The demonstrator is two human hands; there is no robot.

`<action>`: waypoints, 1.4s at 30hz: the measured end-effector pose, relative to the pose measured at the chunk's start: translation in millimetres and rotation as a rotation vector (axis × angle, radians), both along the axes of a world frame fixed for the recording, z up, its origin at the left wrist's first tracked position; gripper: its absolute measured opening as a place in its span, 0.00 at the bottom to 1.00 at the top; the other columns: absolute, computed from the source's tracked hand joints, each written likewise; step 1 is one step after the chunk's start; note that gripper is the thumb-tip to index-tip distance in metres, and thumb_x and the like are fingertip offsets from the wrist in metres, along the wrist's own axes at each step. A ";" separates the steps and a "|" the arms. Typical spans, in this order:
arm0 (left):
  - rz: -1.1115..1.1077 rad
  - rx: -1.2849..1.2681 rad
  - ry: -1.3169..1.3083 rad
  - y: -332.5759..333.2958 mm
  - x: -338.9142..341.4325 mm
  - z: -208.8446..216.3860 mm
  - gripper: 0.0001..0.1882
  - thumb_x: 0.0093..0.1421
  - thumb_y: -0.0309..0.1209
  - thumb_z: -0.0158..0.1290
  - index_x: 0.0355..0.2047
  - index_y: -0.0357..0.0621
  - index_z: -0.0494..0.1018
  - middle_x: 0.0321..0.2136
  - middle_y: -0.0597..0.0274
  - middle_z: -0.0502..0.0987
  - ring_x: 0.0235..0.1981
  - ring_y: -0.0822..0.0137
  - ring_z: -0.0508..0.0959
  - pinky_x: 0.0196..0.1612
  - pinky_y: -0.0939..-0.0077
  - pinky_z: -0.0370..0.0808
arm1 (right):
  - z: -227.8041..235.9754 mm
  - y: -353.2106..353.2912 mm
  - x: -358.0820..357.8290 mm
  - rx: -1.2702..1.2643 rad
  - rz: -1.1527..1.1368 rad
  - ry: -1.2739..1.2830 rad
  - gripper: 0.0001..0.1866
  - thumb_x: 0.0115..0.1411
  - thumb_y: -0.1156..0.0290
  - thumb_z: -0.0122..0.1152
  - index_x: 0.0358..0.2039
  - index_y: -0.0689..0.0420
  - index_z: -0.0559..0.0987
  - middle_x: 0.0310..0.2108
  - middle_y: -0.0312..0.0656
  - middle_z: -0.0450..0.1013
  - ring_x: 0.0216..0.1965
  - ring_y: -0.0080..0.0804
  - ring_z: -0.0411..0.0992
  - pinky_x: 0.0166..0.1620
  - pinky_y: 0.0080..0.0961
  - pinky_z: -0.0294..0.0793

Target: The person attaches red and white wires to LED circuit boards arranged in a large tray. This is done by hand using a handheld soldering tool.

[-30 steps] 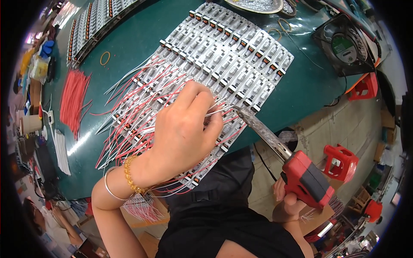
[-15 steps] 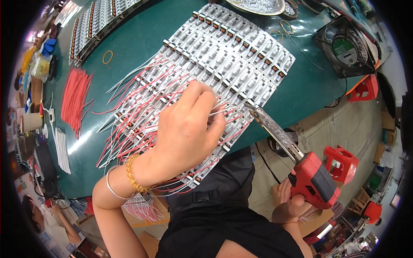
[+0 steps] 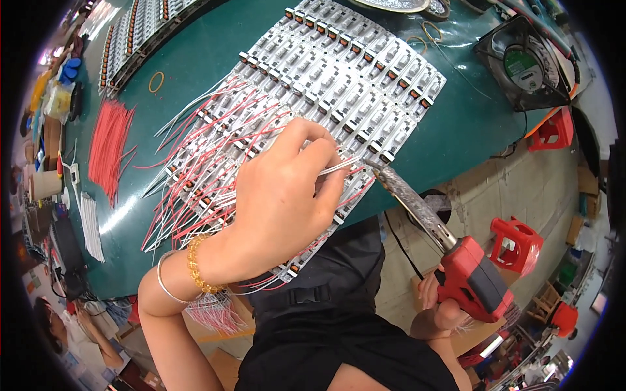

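Observation:
A large panel of small white circuit boards (image 3: 345, 88) lies on the green table, its left and near rows trailing red and white wires (image 3: 189, 189). Over the near part, my left hand (image 3: 280, 195) is closed, with white wires (image 3: 340, 165) sticking out from its fingertips. My right hand (image 3: 438, 309) grips the red and black handle of a soldering iron (image 3: 475, 279). The iron's dark tip points left and meets the ends of the white wires just above the panel. My left palm and forearm hide part of the wired rows.
Bundles of red wires (image 3: 111, 150) and white wires (image 3: 91, 228) lie at the left. Another panel (image 3: 140, 36) stands at the far left. A black fan (image 3: 523, 65) and a metal dish (image 3: 398, 5) occupy the far side. Red stools (image 3: 515, 246) stand on the floor at right.
The soldering iron's tip has shifted slightly left. White wire ends now show more clearly between my left fingers and the tip. The panel appears a little further left.

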State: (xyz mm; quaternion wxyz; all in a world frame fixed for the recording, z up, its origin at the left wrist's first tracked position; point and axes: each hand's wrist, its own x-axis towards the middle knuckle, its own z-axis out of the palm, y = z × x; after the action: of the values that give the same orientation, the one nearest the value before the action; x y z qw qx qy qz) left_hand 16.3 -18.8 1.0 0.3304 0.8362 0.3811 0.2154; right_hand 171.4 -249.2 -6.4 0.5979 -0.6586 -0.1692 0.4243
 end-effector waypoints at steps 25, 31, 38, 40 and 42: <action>-0.026 0.203 -0.019 -4.5 2.9 -11.2 0.05 0.49 0.23 0.57 0.25 0.40 0.71 0.31 0.62 0.72 0.20 0.61 0.76 0.20 0.68 0.70 | -27.2 -35.5 8.2 -0.116 0.067 -0.331 0.41 0.40 0.32 0.68 0.38 0.59 0.73 0.29 0.33 0.72 0.33 0.27 0.71 0.36 0.21 0.69; -0.037 0.210 -0.044 -0.6 7.0 -7.3 0.05 0.49 0.23 0.57 0.25 0.39 0.71 0.31 0.62 0.72 0.22 0.61 0.76 0.20 0.68 0.71 | -17.2 -20.6 6.0 0.088 -0.112 -0.248 0.34 0.42 0.38 0.71 0.31 0.59 0.75 0.24 0.35 0.71 0.29 0.32 0.73 0.32 0.23 0.70; -0.011 0.222 -0.072 -1.4 -3.4 -11.5 0.05 0.49 0.24 0.57 0.25 0.40 0.71 0.31 0.60 0.72 0.25 0.60 0.77 0.24 0.68 0.73 | -16.3 28.8 16.9 0.352 0.078 -0.345 0.42 0.55 0.43 0.62 0.54 0.70 0.67 0.13 0.33 0.64 0.12 0.25 0.62 0.21 0.22 0.64; -0.018 0.194 -0.030 -2.9 -8.6 -9.2 0.07 0.50 0.25 0.58 0.27 0.39 0.71 0.29 0.58 0.71 0.26 0.59 0.77 0.26 0.67 0.74 | -23.1 43.7 28.5 0.453 -0.104 -0.434 0.35 0.55 0.49 0.63 0.51 0.69 0.72 0.18 0.37 0.70 0.15 0.29 0.65 0.24 0.25 0.68; -0.061 0.204 -0.097 -3.0 2.1 -4.7 0.08 0.50 0.26 0.58 0.28 0.39 0.70 0.28 0.58 0.70 0.26 0.58 0.77 0.26 0.66 0.74 | -1.5 70.5 50.3 0.662 0.057 -0.535 0.33 0.60 0.55 0.57 0.55 0.72 0.67 0.18 0.38 0.71 0.15 0.26 0.65 0.24 0.21 0.68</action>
State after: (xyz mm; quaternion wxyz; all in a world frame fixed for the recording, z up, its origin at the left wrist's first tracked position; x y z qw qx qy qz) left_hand 18.3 -21.8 -3.7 0.2681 0.8652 0.3153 0.2830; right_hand 221.7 -178.7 -7.9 0.7003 -0.5130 -0.4635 0.1777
